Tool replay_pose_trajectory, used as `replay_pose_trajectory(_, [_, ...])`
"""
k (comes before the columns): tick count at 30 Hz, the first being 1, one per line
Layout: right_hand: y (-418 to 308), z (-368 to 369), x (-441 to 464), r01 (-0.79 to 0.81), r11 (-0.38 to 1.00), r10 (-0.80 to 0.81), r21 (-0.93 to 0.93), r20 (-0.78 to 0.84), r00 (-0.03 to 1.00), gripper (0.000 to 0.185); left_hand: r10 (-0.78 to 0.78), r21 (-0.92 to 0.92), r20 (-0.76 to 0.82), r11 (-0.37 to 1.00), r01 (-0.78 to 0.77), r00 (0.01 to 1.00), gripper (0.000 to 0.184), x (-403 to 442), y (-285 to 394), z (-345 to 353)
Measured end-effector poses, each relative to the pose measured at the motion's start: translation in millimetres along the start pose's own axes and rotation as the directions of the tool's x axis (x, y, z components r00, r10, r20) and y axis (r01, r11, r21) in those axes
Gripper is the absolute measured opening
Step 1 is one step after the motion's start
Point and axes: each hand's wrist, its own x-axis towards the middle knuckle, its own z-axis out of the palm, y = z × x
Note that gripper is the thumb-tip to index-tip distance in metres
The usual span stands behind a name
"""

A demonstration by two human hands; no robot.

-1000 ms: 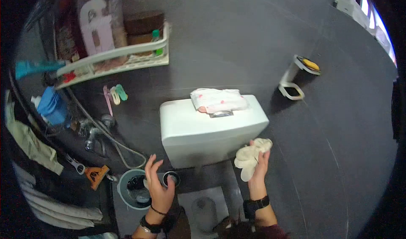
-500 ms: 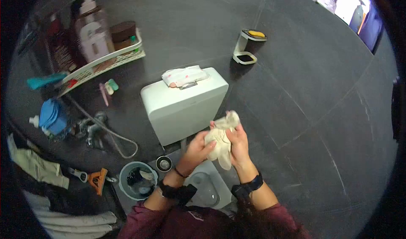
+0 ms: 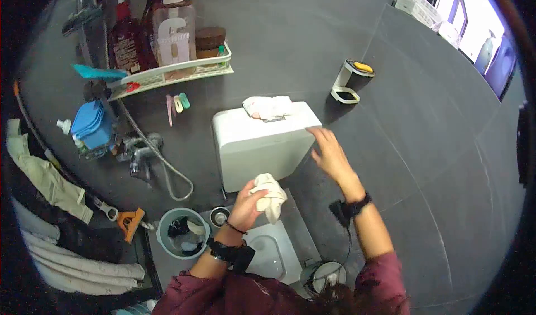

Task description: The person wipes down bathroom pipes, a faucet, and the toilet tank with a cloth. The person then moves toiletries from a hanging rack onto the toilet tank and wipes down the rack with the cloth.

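The left hand (image 3: 244, 208) gripped a bunched cream cloth (image 3: 270, 196) above the front edge of the toilet pan (image 3: 267, 253); its thumb lay across the cloth, while the other fingers were mostly hidden. The right hand (image 3: 333, 156) was empty, its fingers extended and thumb held apart. Its fingertips overlapped the corner of the white cistern (image 3: 265, 159) — whether they touched it, I could not tell.

Hair partly covered a bin (image 3: 312, 279) at the bottom. Left of the pan, a pale blue bucket (image 3: 161, 232) held dark and light items, hard to make out, with a small metal bowl (image 3: 213, 217) beside it. A crumpled packet (image 3: 267, 107) lay on the cistern. Farther off, a shelf (image 3: 192, 71) held bottles — the tallest cut off above — and the bright window (image 3: 480, 11) was partly out of view.
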Motion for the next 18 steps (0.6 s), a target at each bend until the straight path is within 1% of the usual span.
replay_pose_trajectory(1, [16.2,10.0,24.3,0.098,0.989,-0.101,-0.109,-0.025,0.995,0.057,0.001,0.004,0.009,1.0,-0.001,1.0,0.034,2.6,11.5,-3.5])
replay_pose_trajectory(2, [32.8,21.8,50.4,0.098,0.988,-0.102,-0.116,-0.034,0.994,0.057,0.083,0.06,-0.035,0.995,-0.081,0.996,0.033,5.6,23.8,-6.4])
replay_pose_trajectory(3, [48.0,34.9,75.5,0.171,0.966,-0.176,-0.195,-0.005,0.984,0.055,0.166,0.116,-0.078,0.981,-0.157,0.983,0.031,8.4,35.7,-10.1])
replay_pose_trajectory(4, [57.7,46.5,93.7,0.245,0.931,-0.244,-0.27,0.035,0.969,0.053,0.167,0.116,-0.075,0.981,-0.157,0.983,0.031,10.1,47.9,-15.8])
replay_pose_trajectory(5, [61.6,56.6,106.6,0.244,0.931,-0.243,-0.27,0.036,0.969,0.053,0.215,0.193,-0.131,0.963,-0.187,0.968,0.03,11.3,59.7,-22.6])
replay_pose_trajectory(6, [65.5,65.8,119.3,0.321,0.893,-0.307,-0.316,0.097,0.947,0.046,0.265,0.273,-0.181,0.939,-0.21,0.947,0.029,12.3,72.2,-27.2])
replay_pose_trajectory(7, [69.4,72.6,131.2,0.394,0.847,-0.361,-0.357,0.158,0.919,0.039,0.261,0.276,-0.176,0.939,-0.207,0.949,0.029,10.4,87.4,-27.7])
replay_pose_trajectory(8, [76.2,80.2,139.4,0.388,0.849,-0.356,-0.359,0.153,0.922,0.039,0.329,0.396,-0.216,0.89,-0.225,0.919,0.028,7.2,101.4,-27.3])
replay_pose_trajectory(9, [83.2,87.8,144.8,0.411,0.853,-0.367,-0.322,0.191,0.91,0.031,0.398,0.51,-0.247,0.829,-0.231,0.883,0.027,7.1,112.1,-30.3])
replay_pose_trajectory(10, [91.5,94.3,148.8,0.431,0.857,-0.376,-0.283,0.23,0.898,0.023,0.391,0.509,-0.245,0.831,-0.226,0.887,0.027,10.1,120.1,-38.4])
replay_pose_trajectory(11, [92.9,91.2,150.2,0.419,0.88,-0.415,-0.224,0.068,0.907,0.017,0.432,0.534,-0.254,0.809,-0.248,0.865,0.027,11.6,125.1,-47.8])
replay_pose_trajectory(12, [96.7,83.5,151.4,0.404,0.887,-0.397,-0.221,0.078,0.914,0.017,0.466,0.556,-0.265,0.789,-0.261,0.844,0.027,12.9,128.5,-54.6])
replay_pose_trajectory(13, [102.4,71.3,153.8,0.306,0.932,-0.301,-0.194,0.054,0.952,0.02,0.445,0.552,-0.269,0.798,-0.242,0.854,0.027,15.8,132.3,-58.1])
replay_pose_trajectory(14, [106.2,57.7,154.4,0.204,0.965,-0.202,-0.166,0.03,0.979,0.022,0.466,0.567,-0.265,0.783,-0.255,0.844,0.027,20.2,136.8,-59.7])
replay_pose_trajectory(15, [106.7,43.2,153.8,0.14,0.983,-0.147,-0.117,-0.047,0.988,0.025,0.491,0.581,-0.258,0.767,-0.272,0.832,0.026,25.4,139.9,-60.1])
replay_pose_trajectory(16, [105.2,26.9,153.5,0.083,0.995,-0.09,-0.064,-0.124,0.988,0.027,0.479,0.578,-0.256,0.772,-0.264,0.84,0.026,30.8,141.3,-59.8])
replay_pose_trajectory(18, [99.1,-14.4,152.2,-0.13,0.99,0.137,0.051,-0.154,0.978,0.028,0.47,0.545,-0.261,0.793,-0.273,0.843,0.027,42.1,141.7,-57.9])
